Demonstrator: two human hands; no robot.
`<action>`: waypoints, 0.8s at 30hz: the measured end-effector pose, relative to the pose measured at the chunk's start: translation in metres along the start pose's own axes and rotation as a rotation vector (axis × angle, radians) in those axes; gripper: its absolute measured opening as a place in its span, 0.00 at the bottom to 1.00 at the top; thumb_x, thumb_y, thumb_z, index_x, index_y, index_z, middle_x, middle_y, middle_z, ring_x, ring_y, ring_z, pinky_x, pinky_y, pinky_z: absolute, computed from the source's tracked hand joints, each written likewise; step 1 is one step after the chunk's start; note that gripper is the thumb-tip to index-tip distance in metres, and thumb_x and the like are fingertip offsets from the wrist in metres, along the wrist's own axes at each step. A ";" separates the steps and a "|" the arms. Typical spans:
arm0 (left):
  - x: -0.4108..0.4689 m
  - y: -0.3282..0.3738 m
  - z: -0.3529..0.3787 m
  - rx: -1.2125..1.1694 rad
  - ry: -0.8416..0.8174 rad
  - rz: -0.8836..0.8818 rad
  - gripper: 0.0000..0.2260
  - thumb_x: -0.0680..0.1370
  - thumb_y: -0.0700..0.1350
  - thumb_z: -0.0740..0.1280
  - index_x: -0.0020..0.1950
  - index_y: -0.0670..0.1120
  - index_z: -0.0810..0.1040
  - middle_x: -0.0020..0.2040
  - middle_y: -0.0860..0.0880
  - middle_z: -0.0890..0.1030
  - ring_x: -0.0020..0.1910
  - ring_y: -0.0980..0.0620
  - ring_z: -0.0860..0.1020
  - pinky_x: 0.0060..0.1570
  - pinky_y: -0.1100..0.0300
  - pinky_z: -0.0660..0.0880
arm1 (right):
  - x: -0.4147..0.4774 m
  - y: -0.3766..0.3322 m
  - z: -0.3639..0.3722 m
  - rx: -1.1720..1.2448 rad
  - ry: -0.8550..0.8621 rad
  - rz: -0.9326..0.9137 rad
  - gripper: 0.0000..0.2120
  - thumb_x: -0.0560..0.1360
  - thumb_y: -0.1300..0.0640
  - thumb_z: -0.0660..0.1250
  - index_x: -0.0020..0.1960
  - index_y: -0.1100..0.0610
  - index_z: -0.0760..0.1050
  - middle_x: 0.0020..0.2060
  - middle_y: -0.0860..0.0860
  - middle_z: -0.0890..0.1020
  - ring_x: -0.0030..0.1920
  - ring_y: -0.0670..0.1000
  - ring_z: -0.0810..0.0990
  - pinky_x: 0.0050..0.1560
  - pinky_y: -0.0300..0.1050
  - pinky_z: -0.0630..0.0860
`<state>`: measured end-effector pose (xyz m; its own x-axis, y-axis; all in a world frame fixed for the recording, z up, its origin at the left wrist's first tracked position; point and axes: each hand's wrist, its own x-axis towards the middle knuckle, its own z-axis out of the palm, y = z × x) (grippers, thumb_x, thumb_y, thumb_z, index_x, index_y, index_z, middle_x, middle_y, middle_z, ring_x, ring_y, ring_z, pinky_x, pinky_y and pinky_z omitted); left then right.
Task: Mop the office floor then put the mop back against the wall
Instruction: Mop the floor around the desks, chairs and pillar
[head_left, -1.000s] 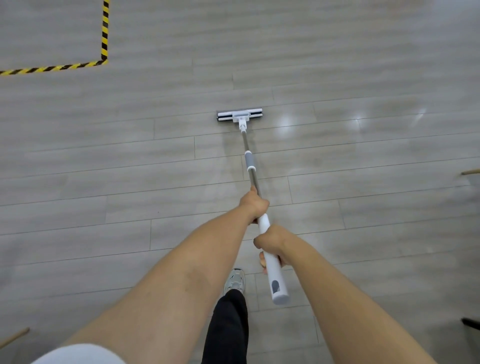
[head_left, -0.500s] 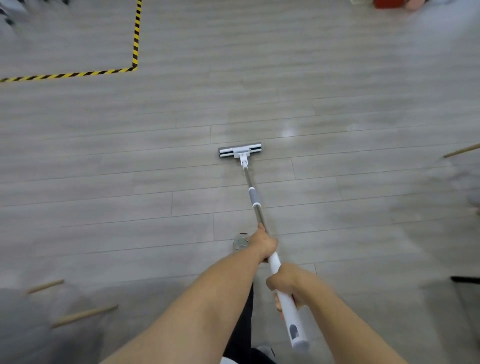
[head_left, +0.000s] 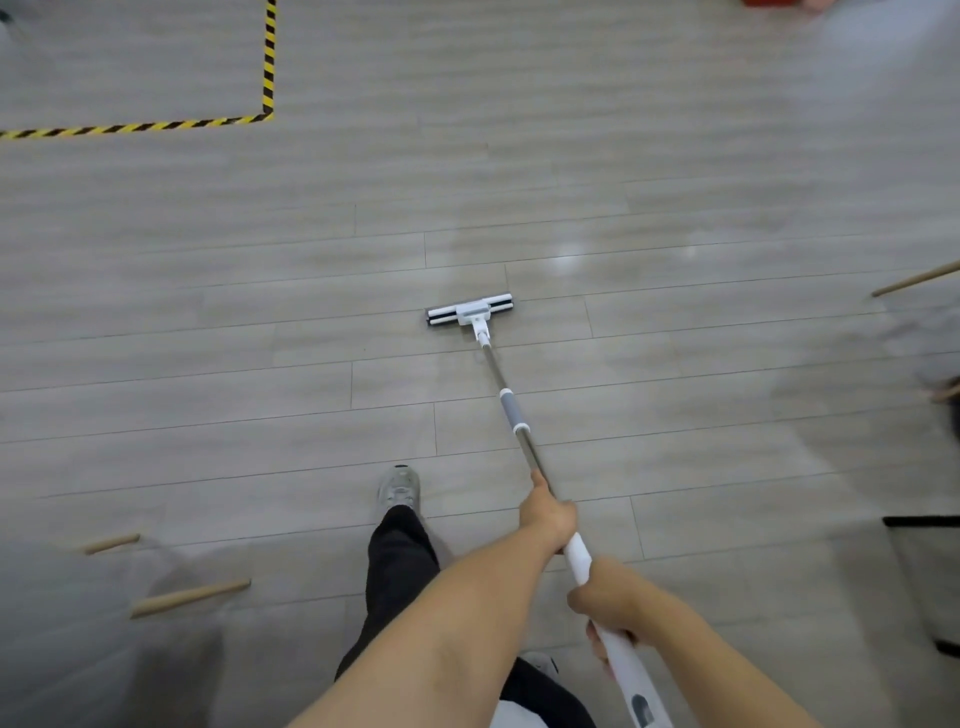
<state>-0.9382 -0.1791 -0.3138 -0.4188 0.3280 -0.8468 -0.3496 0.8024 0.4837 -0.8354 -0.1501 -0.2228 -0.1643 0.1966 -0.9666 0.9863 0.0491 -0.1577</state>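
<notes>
The mop slants forward from the person, its flat head lying on the grey plank floor. The left hand curls round the pole where metal meets the white grip. The right hand wraps the grip just behind it. A good stroke probably calls for an even press with the head flat, overlapping passes, and steering clear of the shoe and the wooden legs at left. Striped tape lies well apart.
</notes>
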 end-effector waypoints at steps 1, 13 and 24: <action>0.009 0.007 -0.005 -0.007 0.000 0.004 0.36 0.79 0.44 0.62 0.82 0.59 0.48 0.60 0.46 0.81 0.54 0.43 0.81 0.53 0.51 0.81 | 0.004 -0.010 -0.006 0.002 0.008 0.005 0.06 0.75 0.62 0.60 0.52 0.60 0.67 0.32 0.58 0.80 0.26 0.55 0.78 0.39 0.56 0.83; 0.204 0.174 -0.199 0.042 0.021 0.091 0.32 0.78 0.43 0.63 0.81 0.54 0.57 0.61 0.43 0.80 0.55 0.40 0.80 0.48 0.51 0.82 | 0.108 -0.292 -0.090 0.117 0.039 0.001 0.15 0.79 0.62 0.63 0.64 0.63 0.64 0.35 0.61 0.80 0.26 0.57 0.79 0.30 0.51 0.81; 0.331 0.298 -0.363 0.095 0.007 0.051 0.33 0.77 0.44 0.63 0.80 0.56 0.57 0.60 0.44 0.78 0.53 0.41 0.80 0.40 0.53 0.81 | 0.170 -0.516 -0.141 0.219 -0.018 -0.038 0.05 0.80 0.64 0.61 0.55 0.61 0.67 0.36 0.59 0.78 0.30 0.56 0.78 0.32 0.51 0.81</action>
<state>-1.4854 -0.0120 -0.3693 -0.4396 0.3662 -0.8201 -0.2467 0.8287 0.5023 -1.3746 -0.0042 -0.2775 -0.2028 0.1812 -0.9623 0.9598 -0.1578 -0.2320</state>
